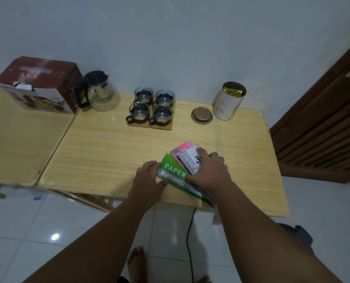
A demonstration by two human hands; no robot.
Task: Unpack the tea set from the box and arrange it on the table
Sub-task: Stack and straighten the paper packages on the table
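Head view: left hand (149, 176) is pinching green booklet (173, 169), right hand (210, 170) is gripping grey stamp pack (189, 160), probably clearing space; teapot (102, 92), cups (153, 105) already sitting outside box (41, 84).

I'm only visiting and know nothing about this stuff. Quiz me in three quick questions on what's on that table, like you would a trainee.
1. How many glass cups stand on the wooden coasters?
2. True or false: the lid sits on top of the tin.
3. What do the left hand and the right hand touch? A) the teapot B) the booklets C) the box

Key
1. Four.
2. False: it lies on the table beside the tin.
3. B.
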